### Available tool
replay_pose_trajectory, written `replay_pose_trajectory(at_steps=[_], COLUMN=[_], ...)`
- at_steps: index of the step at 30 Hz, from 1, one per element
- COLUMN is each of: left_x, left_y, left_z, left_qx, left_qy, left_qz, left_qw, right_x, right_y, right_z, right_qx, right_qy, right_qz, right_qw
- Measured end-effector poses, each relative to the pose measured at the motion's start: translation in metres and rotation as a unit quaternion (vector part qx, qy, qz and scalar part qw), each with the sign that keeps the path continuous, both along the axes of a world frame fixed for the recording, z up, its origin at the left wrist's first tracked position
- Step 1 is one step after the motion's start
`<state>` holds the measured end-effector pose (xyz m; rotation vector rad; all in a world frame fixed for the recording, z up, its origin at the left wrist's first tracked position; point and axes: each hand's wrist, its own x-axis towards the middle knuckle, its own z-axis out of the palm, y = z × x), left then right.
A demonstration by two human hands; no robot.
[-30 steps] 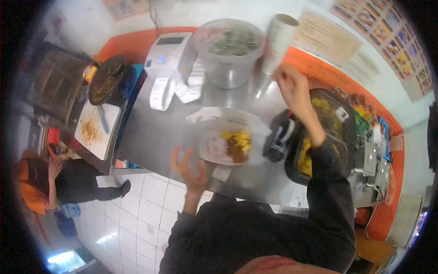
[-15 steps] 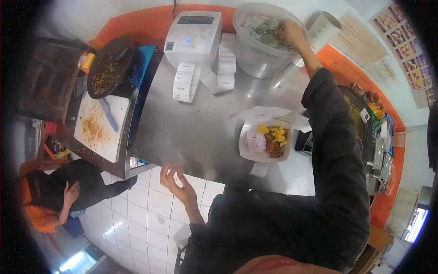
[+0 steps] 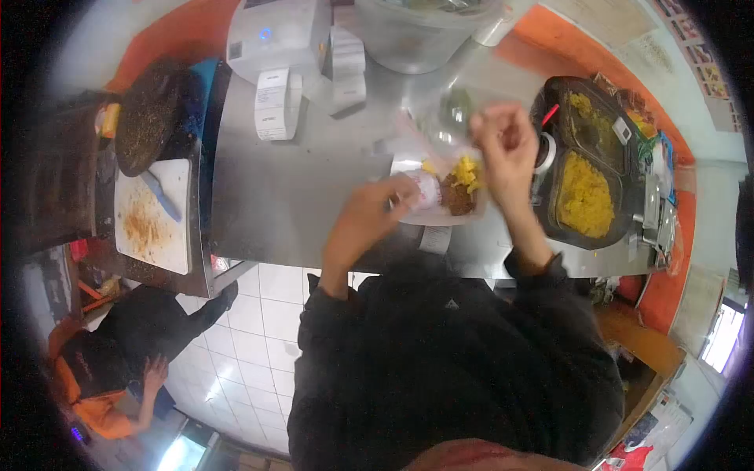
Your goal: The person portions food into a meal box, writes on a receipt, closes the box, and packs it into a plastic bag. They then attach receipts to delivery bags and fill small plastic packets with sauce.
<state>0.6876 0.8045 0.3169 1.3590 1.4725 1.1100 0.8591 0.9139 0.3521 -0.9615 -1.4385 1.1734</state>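
Sitting between left hand (image 3: pixel 369 216) and right hand (image 3: pixel 509 149) is a box (image 3: pixel 432 217).

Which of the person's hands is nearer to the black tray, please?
Right: the right hand is just left of the black tray in view, while the left hand is farther left, at the white box.
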Motion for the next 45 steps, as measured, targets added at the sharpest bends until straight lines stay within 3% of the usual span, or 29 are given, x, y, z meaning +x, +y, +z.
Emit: replay_pose_trajectory(at_steps=[2,3,5,8,12,15,16,17,18,20,21,24,29,31,33,35,37,39,42,45], left_x=[0.015,0.021,0.032,0.04,0.047,0.054,0.056,0.057,0.056,0.051,0.05,0.049,0.053,0.06,0.089,0.144,0.208,0.28,0.399,0.495], left_y=[0.003,0.0,-0.01,-0.014,-0.022,-0.024,-0.021,-0.018,-0.014,-0.006,-0.006,0.005,0.014,0.013,0.013,0.018,0.021,0.023,0.027,0.03], left_z=[-0.041,-0.065,-0.102,-0.08,-0.065,-0.061,-0.06,-0.059,-0.057,-0.052,-0.056,-0.071,-0.064,-0.067,-0.047,-0.013,0.007,0.016,0.015,0.018], left_qx=[-0.162,-0.163,0.079,0.036,-0.002,0.045,0.048,0.051,0.05,0.024,0.027,0.066,0.098,0.117,0.084,0.064,0.025,0.154,0.213,0.235], left_qy=[0.131,0.134,0.329,0.381,0.394,0.313,0.251,0.188,0.189,0.29,0.289,0.446,0.554,0.515,0.524,0.532,0.534,0.447,0.325,0.353], left_qz=[-0.191,-0.195,-0.147,-0.117,-0.093,-0.012,0.034,0.08,0.076,-0.061,-0.068,-0.07,-0.074,-0.053,0.012,0.054,0.106,0.038,-0.144,-0.225], left_qw=[0.959,0.958,0.93,0.917,0.914,0.949,0.966,0.978,0.978,0.955,0.955,0.89,0.823,0.848,0.847,0.843,0.839,0.88,0.91,0.877], right_x=[0.016,0.024,0.045,0.057,0.041,0.034,0.036,0.041,0.05,0.074,0.088,0.139,0.24,0.276,0.31,0.354,0.398,0.445,0.52,0.58], right_y=[-0.032,-0.049,-0.084,-0.104,-0.119,-0.123,-0.125,-0.126,-0.127,-0.125,-0.124,-0.12,-0.146,-0.163,-0.18,-0.199,-0.214,-0.229,-0.245,-0.251], right_z=[-0.042,-0.058,-0.112,-0.132,-0.132,-0.125,-0.119,-0.119,-0.12,-0.118,-0.115,-0.111,-0.112,-0.108,-0.104,-0.107,-0.108,-0.116,-0.106,-0.086], right_qx=[-0.101,-0.179,-0.177,-0.189,-0.16,-0.146,-0.121,-0.122,-0.076,-0.03,-0.063,-0.118,-0.077,-0.117,-0.094,-0.096,-0.074,-0.058,-0.043,0.042], right_qy=[0.068,0.121,0.168,0.132,0.125,0.077,0.002,0.004,-0.045,-0.095,-0.064,-0.027,-0.041,-0.112,-0.076,-0.155,-0.153,-0.121,-0.124,-0.223], right_qz=[-0.023,-0.026,-0.047,-0.066,-0.038,0.022,0.015,0.012,-0.013,-0.045,-0.076,-0.164,-0.295,-0.317,-0.373,-0.415,-0.422,-0.422,-0.419,-0.439], right_qw=[0.992,0.976,0.969,0.971,0.979,0.986,0.993,0.992,0.996,0.994,0.993,0.979,0.952,0.935,0.92,0.892,0.89,0.897,0.898,0.87])
